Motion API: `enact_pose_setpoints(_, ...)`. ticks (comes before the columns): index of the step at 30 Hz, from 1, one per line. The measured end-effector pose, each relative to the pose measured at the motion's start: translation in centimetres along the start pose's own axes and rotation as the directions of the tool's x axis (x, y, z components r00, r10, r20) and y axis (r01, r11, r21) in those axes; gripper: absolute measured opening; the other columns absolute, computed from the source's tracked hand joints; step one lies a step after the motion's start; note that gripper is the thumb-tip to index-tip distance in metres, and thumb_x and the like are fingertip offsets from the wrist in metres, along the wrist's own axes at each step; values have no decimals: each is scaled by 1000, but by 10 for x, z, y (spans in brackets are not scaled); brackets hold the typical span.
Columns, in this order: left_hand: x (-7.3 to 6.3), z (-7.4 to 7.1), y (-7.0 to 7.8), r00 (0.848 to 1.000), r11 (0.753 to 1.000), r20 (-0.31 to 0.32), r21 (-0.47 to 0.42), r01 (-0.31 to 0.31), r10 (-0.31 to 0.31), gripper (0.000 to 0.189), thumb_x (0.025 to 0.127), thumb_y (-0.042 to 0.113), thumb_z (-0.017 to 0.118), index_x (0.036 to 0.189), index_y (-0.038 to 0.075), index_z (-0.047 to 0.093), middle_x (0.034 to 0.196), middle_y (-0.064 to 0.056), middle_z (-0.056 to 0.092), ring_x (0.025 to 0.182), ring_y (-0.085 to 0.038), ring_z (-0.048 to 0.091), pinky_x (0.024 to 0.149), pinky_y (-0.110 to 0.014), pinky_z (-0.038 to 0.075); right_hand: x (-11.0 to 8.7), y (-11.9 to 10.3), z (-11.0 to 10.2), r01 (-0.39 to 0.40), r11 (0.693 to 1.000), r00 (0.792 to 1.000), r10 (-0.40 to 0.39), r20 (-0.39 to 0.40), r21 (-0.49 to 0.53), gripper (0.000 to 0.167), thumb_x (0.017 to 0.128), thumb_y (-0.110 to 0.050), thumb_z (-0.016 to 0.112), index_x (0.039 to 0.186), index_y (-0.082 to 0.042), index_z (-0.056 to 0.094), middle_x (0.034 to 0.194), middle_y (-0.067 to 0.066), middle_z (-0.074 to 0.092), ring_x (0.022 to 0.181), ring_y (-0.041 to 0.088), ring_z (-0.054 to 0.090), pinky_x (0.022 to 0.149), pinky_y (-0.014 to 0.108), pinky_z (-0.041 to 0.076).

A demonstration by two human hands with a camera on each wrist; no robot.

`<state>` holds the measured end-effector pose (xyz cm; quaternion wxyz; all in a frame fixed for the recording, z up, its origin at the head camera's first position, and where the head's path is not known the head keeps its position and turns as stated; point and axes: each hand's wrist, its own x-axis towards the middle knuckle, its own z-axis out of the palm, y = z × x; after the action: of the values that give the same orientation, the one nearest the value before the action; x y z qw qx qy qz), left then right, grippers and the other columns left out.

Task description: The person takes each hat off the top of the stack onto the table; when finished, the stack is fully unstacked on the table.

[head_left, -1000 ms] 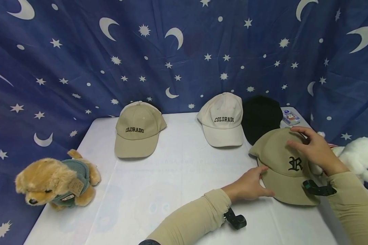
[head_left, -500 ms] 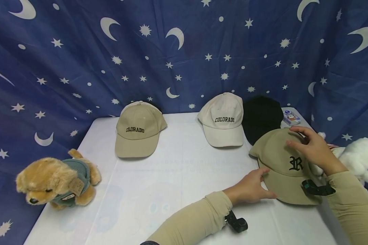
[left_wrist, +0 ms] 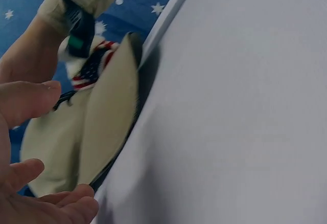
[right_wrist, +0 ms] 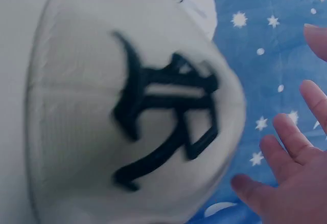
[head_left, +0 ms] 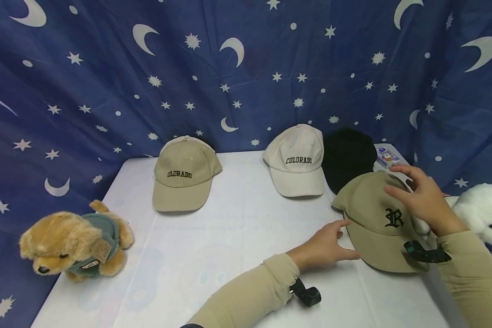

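Observation:
A khaki baseball cap [head_left: 373, 200] with a black gothic R on its crown lies at the right of the table, brim toward me. My left hand [head_left: 321, 246] is spread just left of its brim, thumb and fingertips close to the edge. Over the right side of the crown hovers my right hand [head_left: 428, 200], its fingers parted and loosely bent. In the right wrist view the fingers [right_wrist: 286, 157] stand apart from the cap's crown [right_wrist: 92, 132]. The left wrist view has the left thumb [left_wrist: 30, 101] and fingers beside the cap [left_wrist: 110, 111].
Behind the khaki cap sit a black cap [head_left: 348, 155] and a cream COLORADO cap [head_left: 297, 159]. A tan COLORADO cap [head_left: 184, 173] stands farther left. A plush dog [head_left: 65, 241] is at the left edge, a white plush toy [head_left: 481, 214] at the right. A small packet [head_left: 387, 156] lies at the back.
My left hand has drawn back slightly to the left, away from the brim. The right hand has lifted a little off the crown; the khaki cap stays in place.

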<state>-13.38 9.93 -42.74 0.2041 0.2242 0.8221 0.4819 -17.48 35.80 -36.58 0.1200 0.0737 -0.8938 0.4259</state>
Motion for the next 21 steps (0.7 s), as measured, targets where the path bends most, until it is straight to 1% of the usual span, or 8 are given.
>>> enact_pose_setpoints(1,-2,-4,-1,1000,1000,-8,-10,6,-6,76,82,26,84,147,16,47,144,3,50,121,-3,53,97,-16,41,0,-2,0,11,1000,1000,-11,-7,1,53,94,-17,71,139,0,50,133,-16,44,125,-5,35,111,20,29)
enact_pose_setpoints(3,-5,-12,-4,1000,999,-26,-31,8,-9,76,81,25,84,147,16,47,144,3,50,122,-4,53,98,-17,41,1,-7,1,39,999,999,-39,-17,7,52,93,-13,72,138,1,51,133,-16,45,123,-6,38,99,8,33)
enact_pose_setpoints(6,-11,-24,-9,999,999,-50,-51,8,-10,77,81,26,84,149,17,46,146,4,48,124,-5,52,98,-18,41,2,-14,3,88,996,996,-87,-21,19,50,92,-8,72,136,5,50,133,-17,44,119,-8,40,89,2,35)
enact_pose_setpoints(9,-16,-35,-13,998,998,-66,-61,7,-11,78,82,27,83,150,19,45,147,5,47,126,-6,51,98,-20,42,4,-21,8,143,989,990,-142,-17,41,48,91,-3,71,133,9,50,133,-18,45,117,-9,42,90,3,37)
enact_pose_setpoints(12,-23,-48,-17,997,998,-71,-59,4,-9,78,83,29,82,150,20,44,148,5,45,128,-8,50,99,-23,42,7,-28,14,193,977,981,-193,-12,87,44,90,4,70,130,5,54,132,-17,46,118,-7,44,90,5,39)
enact_pose_setpoints(14,-27,-58,-18,998,999,-68,-45,-3,0,78,84,31,81,151,19,43,150,5,44,131,-10,48,102,-25,42,8,-33,19,215,970,977,-215,-12,117,43,88,7,70,128,1,56,132,-16,47,117,-5,46,90,6,40)
enact_pose_setpoints(16,-32,-71,-19,997,999,-73,-37,-5,3,79,85,34,80,152,20,42,151,5,43,133,-12,47,104,-29,41,10,-37,23,235,964,972,-236,-11,124,43,87,9,70,126,-1,57,132,-16,48,117,-4,47,90,6,41)
enact_pose_setpoints(21,-43,-104,-23,993,999,-114,-32,-22,18,80,88,36,77,155,19,37,155,3,38,138,-19,42,107,-41,41,10,-45,36,246,964,969,-248,15,105,46,87,8,71,129,8,53,136,-14,45,118,-5,45,90,6,40)
